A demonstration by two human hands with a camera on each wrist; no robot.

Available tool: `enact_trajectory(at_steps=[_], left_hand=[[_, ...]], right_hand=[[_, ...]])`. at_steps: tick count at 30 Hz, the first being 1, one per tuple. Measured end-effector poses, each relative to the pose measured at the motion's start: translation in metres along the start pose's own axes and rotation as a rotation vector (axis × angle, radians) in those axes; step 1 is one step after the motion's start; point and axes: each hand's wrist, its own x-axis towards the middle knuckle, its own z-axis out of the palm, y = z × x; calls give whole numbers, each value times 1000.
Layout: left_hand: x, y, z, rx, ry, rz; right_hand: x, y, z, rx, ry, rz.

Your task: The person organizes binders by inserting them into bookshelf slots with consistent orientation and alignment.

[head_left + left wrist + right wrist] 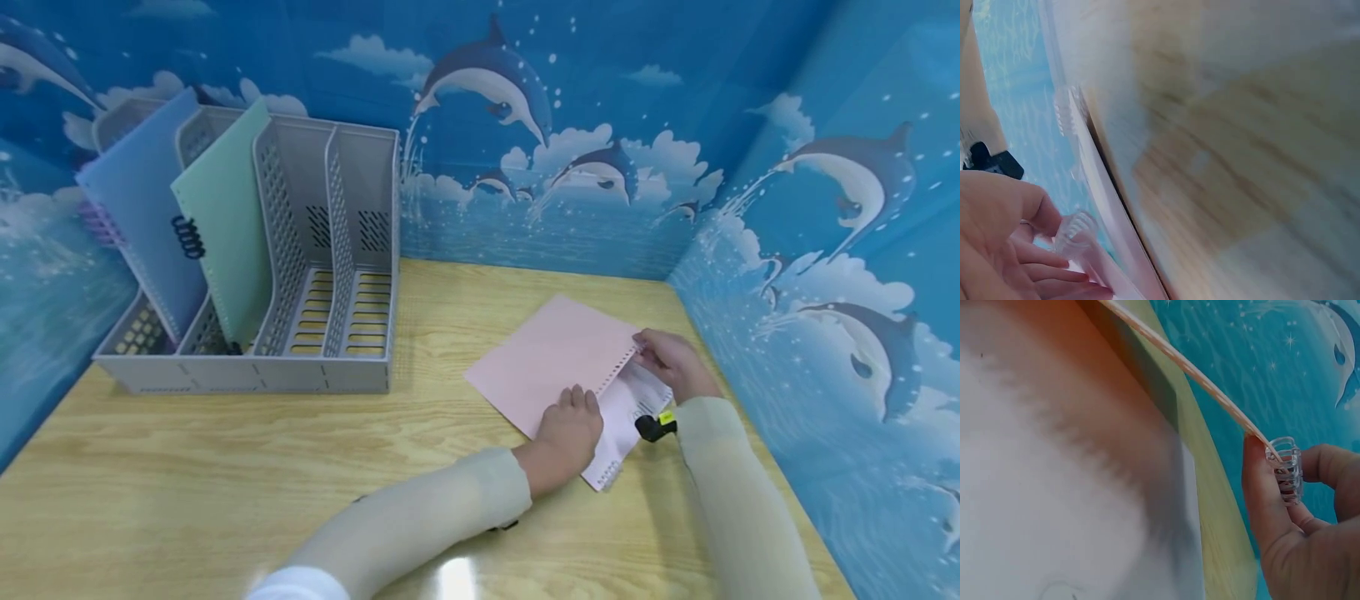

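A pink notebook (555,354) with a row of holes along one edge lies on the right of the wooden table. My left hand (566,432) rests on its lower part with the fingers laid out over the cover. At the far end of the holed edge, my right hand (675,364) pinches the corner between thumb and fingers, at a set of clear binding rings (1287,478). This edge stands raised, and white pages (628,408) show beneath it. More clear rings (610,476) sit at the pages' near corner, and a ring set (1077,231) appears beside my left fingers.
A grey file organizer (247,377) stands at the back left of the table. A blue notebook (153,212) and a green notebook (232,217) lean in its left slots. Dolphin-printed walls (480,208) border the table behind and on the right.
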Motion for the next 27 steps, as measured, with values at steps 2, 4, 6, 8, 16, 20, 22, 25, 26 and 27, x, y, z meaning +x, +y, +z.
enact_trajectory(at_steps=[2, 4, 6, 8, 16, 20, 22, 25, 26, 27], left_hand=[[1, -4, 0, 1, 19, -6], [3, -8, 0, 2, 28, -16], [4, -13, -1, 5, 19, -24], [5, -18, -1, 8, 11, -35], [6, -35, -2, -1, 56, -76], [5, -46, -2, 18, 147, -82], [5, -52, -3, 28, 184, -86], [6, -62, -6, 25, 213, -94], [6, -65, -7, 19, 218, -98], [6, -68, -9, 8, 213, -104]], right_hand=[[-2, -1, 5, 23, -13, -33], [-4, -2, 9, 42, -17, -59], [-5, -3, 14, 62, -21, -74], [-6, -4, 18, 96, -28, -88], [-10, -9, 35, 159, -23, -149], [-18, -12, 46, 231, -11, -166], [-23, -13, 52, 254, -8, -180], [-31, -16, 60, 275, 0, -221], [-33, -17, 63, 281, -1, -237], [-36, -17, 65, 288, -2, -250]])
